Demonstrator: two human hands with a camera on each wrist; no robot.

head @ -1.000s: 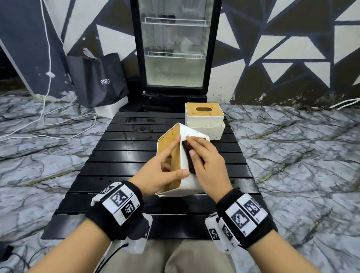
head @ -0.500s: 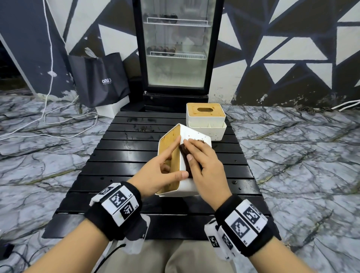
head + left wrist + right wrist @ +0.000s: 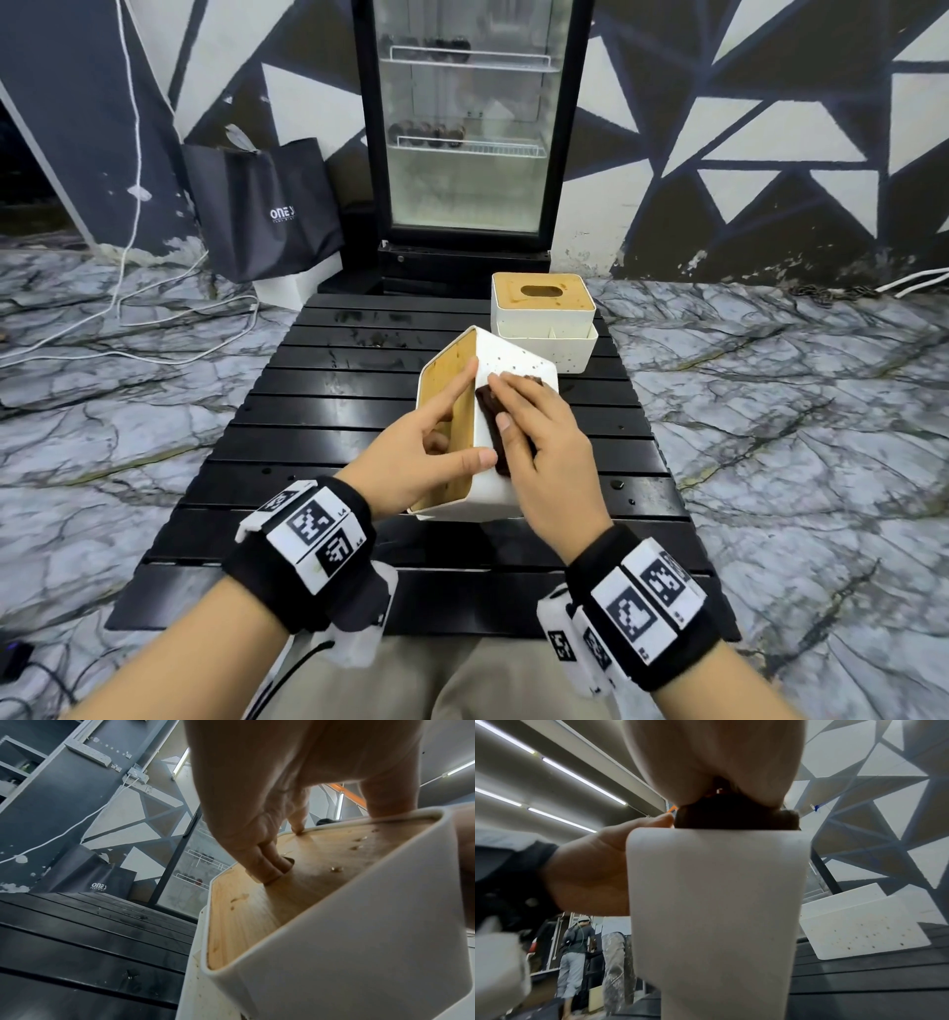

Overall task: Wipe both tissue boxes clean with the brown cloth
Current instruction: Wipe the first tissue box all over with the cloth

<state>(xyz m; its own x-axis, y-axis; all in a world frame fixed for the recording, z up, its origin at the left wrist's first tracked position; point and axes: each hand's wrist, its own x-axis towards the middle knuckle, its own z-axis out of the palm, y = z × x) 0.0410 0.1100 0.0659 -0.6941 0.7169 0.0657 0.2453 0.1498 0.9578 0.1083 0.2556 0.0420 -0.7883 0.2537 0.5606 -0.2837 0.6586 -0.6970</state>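
Note:
The near tissue box, white with a wooden lid, stands tipped on the black slatted table, lid facing left. My left hand grips it: the thumb lies across the white face and two fingers curl into the lid's slot. My right hand presses the brown cloth flat on the box's upper white face, with the cloth under the palm. The second tissue box stands upright at the table's back right, apart from both hands.
The second box sits in a speckled white tray just behind the tipped one. A glass-door fridge stands past the table's far edge, with a dark bag to its left. Cables lie on the marble floor. A person stands far off.
My right hand has slid the cloth a little toward me along the white face. The left hand and the tipped box have stayed where they were.

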